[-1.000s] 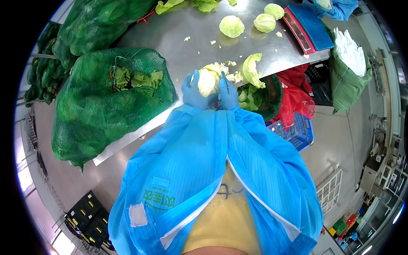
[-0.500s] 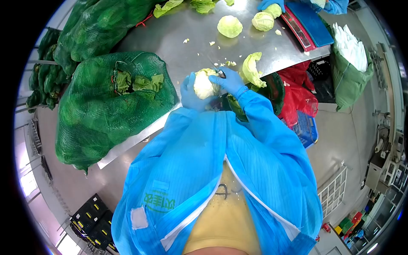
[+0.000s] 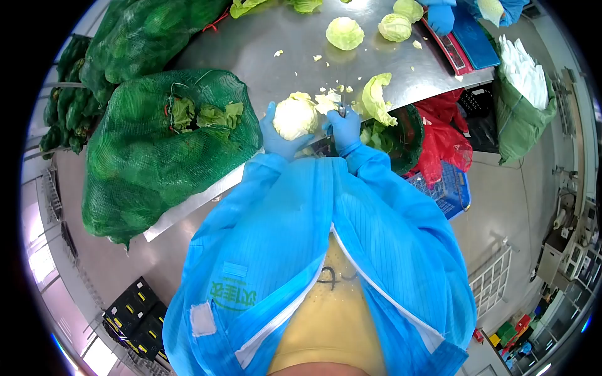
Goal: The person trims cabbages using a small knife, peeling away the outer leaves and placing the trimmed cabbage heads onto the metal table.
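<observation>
A trimmed, pale cabbage [image 3: 296,116] rests in my left hand [image 3: 279,143], whose blue-gloved fingers curve round its left side and underside. Closed around a small knife [image 3: 342,110] is my right hand [image 3: 347,131], just right of the cabbage and apart from it. The knife's dark handle shows at the fingers; its blade is hard to make out. Between cabbage and knife lies a pale cut piece of cabbage [image 3: 327,102], with small scraps around it. A loose outer leaf [image 3: 377,100] lies at the table edge, beyond my right hand.
Green mesh sacks of cabbages [image 3: 166,153] crowd the left of the metal table [image 3: 276,75]. Whole cabbages [image 3: 345,33] sit at the far side, near a co-worker's gloved hand [image 3: 441,19] and a red-and-blue scale [image 3: 467,47]. A leaf-filled container [image 3: 411,141] and blue crate [image 3: 448,191] stand right.
The cabbage and my left hand have shifted slightly left. My right hand with the knife has drawn away from the cabbage, and a cut piece now lies between them.
</observation>
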### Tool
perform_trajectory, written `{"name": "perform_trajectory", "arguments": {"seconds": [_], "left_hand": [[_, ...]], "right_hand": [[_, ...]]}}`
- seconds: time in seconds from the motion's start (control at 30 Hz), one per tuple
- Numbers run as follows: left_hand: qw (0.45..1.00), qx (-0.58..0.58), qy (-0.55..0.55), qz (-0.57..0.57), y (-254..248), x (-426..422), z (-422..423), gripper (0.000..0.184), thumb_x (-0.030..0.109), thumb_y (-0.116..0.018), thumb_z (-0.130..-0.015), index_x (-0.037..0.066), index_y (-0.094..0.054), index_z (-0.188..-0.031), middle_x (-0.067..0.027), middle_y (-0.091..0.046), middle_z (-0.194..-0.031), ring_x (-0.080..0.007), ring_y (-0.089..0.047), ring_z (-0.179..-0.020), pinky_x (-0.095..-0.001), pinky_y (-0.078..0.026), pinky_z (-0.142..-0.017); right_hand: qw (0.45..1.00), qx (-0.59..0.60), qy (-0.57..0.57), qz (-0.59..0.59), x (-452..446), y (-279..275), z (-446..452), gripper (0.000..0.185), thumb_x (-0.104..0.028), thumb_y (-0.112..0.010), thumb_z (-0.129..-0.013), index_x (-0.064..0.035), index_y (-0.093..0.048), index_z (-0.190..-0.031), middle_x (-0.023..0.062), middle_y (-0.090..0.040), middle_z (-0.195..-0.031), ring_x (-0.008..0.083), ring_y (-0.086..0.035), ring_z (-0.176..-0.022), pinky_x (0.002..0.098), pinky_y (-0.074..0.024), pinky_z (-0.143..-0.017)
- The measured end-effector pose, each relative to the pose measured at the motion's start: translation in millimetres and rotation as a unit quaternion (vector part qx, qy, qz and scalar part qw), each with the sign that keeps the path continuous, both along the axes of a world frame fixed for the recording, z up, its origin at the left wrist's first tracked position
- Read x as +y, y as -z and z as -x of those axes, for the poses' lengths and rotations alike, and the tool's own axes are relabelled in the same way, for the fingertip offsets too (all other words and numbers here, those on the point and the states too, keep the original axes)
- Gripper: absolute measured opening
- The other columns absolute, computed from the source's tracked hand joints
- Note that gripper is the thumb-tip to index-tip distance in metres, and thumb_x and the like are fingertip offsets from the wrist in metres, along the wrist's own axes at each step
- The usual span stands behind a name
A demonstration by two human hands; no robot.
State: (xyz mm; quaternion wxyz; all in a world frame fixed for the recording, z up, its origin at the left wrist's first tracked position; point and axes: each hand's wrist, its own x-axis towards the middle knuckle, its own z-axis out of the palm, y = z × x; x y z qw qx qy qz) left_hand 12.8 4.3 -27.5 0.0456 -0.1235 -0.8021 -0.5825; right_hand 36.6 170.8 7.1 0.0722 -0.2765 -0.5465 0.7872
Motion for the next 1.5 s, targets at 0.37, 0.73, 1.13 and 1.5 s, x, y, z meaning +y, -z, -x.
{"name": "perform_trajectory", "arguments": {"seconds": [0.37, 0.73, 1.13, 1.5], "left_hand": [[0.996, 0.046, 0.067, -0.026, 17.4, -7.9, 5.6, 0.117, 0.029, -0.091, -0.044, -0.002, -0.024, -0.135, -0.0186, -0.036, -0.127, -0.0295, -0.041, -0.118, -0.0399, -0.039, -0.099], [0.991, -0.021, 0.082, -0.101, 20.2, -8.8, 8.0, 0.121, 0.024, -0.091, -0.046, -0.001, -0.016, -0.137, -0.0188, -0.038, -0.126, -0.0300, -0.044, -0.117, -0.0411, -0.041, -0.096], [0.991, 0.019, 0.116, -0.058, 32.9, -21.6, 10.1, 0.123, 0.015, -0.092, -0.043, 0.006, -0.015, -0.139, -0.0172, -0.041, -0.128, -0.0290, -0.047, -0.117, -0.0416, -0.043, -0.096], [0.990, -0.007, 0.069, -0.123, 35.1, -9.0, 4.4, 0.117, 0.018, -0.090, -0.042, 0.001, -0.024, -0.136, -0.0173, -0.040, -0.124, -0.0297, -0.046, -0.115, -0.0414, -0.043, -0.095]], "right_hand": [[0.991, 0.035, 0.123, 0.034, 3.7, 15.4, -12.4, 0.021, -0.013, -0.061, -0.073, -0.0011, -0.058, -0.090, -0.0003, -0.049, -0.061, 0.0083, -0.045, -0.048, 0.0257, -0.0362, -0.044], [0.881, -0.030, 0.031, -0.470, 19.9, -5.5, -2.3, 0.057, -0.015, -0.067, -0.064, -0.0065, -0.055, -0.119, 0.0125, -0.047, -0.107, 0.0235, -0.053, -0.085, 0.0321, -0.0465, -0.077], [0.966, 0.006, -0.249, -0.073, 22.1, 30.9, 29.9, 0.038, -0.028, -0.074, -0.075, -0.0003, -0.061, -0.098, 0.0014, -0.059, -0.087, 0.0096, -0.052, -0.079, 0.0249, -0.0443, -0.072], [0.861, 0.036, -0.146, -0.486, 5.7, 16.1, 17.4, 0.032, -0.032, -0.066, -0.080, -0.0018, -0.060, -0.087, 0.0089, -0.056, -0.062, 0.0182, -0.051, -0.052, 0.0321, -0.0428, -0.053]]}}
